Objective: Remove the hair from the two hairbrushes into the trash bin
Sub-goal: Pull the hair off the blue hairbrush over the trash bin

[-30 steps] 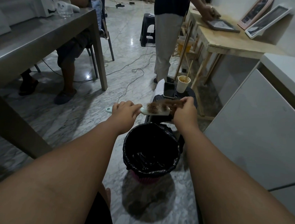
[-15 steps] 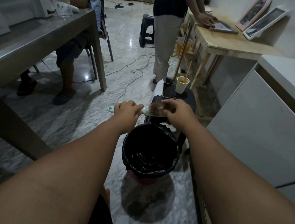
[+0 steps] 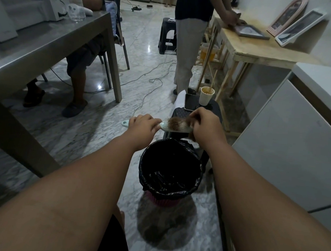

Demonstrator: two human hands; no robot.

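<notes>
Above the far rim of the bin (image 3: pixel 169 193), your left hand (image 3: pixel 142 125) grips the brush (image 3: pixel 173 127) by its handle. Your right hand (image 3: pixel 206 127) pinches the hair (image 3: pixel 177 121), likely soft and snaggy, so pull from the bristle roots.

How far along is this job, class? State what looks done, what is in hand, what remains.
Done: nothing certain; inside the trash bin only black liner shows. In hand: the left hand grips the hairbrush handle by the bin while the right hand pinches brown hair at its bristles. Left: that clump, then a second brush, not in view.
</notes>
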